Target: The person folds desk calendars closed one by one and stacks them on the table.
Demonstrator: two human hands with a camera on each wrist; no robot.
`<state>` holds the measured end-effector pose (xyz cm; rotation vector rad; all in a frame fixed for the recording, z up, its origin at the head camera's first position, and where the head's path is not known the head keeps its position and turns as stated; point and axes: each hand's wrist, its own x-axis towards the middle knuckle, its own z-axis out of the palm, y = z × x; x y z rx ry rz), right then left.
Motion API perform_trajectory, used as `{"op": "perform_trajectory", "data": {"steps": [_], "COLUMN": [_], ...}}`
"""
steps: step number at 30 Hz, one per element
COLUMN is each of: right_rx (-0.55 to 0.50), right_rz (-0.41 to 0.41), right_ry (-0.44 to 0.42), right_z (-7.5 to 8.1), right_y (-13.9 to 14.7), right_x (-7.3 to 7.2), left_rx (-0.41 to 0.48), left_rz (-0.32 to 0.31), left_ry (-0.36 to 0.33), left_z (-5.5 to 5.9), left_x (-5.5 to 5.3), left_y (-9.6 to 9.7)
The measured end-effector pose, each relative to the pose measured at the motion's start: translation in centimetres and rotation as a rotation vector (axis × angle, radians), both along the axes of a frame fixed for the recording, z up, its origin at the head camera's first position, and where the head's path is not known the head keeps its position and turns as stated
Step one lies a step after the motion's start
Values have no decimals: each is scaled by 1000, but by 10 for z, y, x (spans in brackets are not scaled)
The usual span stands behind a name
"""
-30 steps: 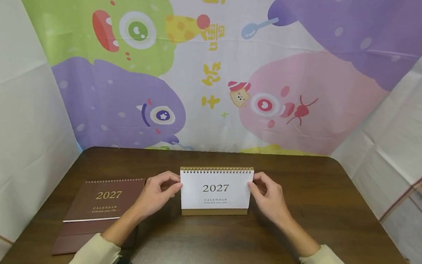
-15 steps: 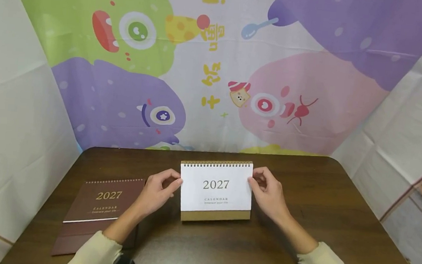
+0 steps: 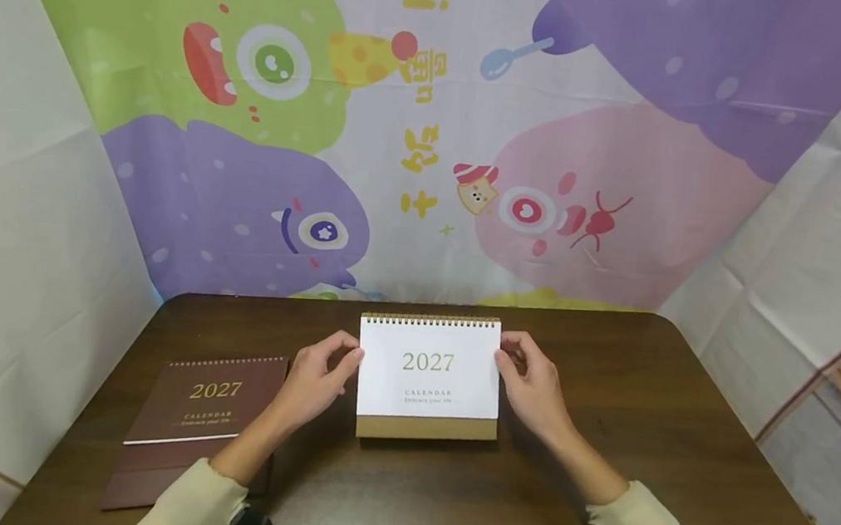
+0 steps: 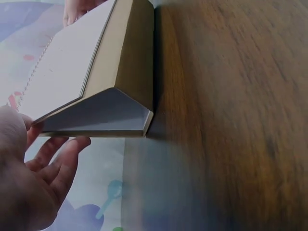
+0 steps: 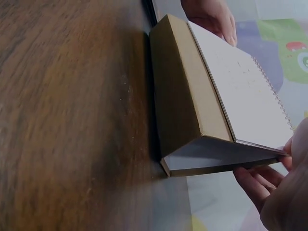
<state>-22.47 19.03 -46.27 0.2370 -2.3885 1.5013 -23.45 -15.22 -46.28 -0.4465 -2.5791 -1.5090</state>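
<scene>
A white desk calendar with a gold-brown base and a spiral along its top stands propped up in the middle of the table. My left hand pinches its left side edge near the top, thumb in front and fingers behind. On the opposite edge my right hand holds it the same way. Both wrist views show the calendar's folded stand as a hollow triangle with its underside close to the wood. In the right wrist view, the thumb and fingers of the right hand are at the spiral end.
A maroon 2027 calendar lies flat on the dark wooden table at the left, partly covered by the left forearm. Behind the table hangs a cartoon-printed cloth, with pale cloth walls on both sides.
The white calendar's front face has tipped to show more fully, its base coming toward me and its top rising in view. Both hands keep hold, the right shifting slightly left.
</scene>
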Motion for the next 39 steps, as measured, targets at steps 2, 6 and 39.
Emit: {"op": "perform_trajectory", "data": {"steps": [2, 6, 39], "right_rx": [17, 49, 123], "right_rz": [-13, -34, 37], "right_ry": [-5, -31, -44], "right_z": [0, 1, -47], "right_y": [0, 0, 22], "right_x": [-1, -5, -37], "left_rx": [2, -5, -19], "left_rz": [18, 55, 34], "left_ry": [-11, -20, 37], "left_z": [0, 0, -36], "left_x": [0, -1, -11], "left_y": [1, 3, 1]}}
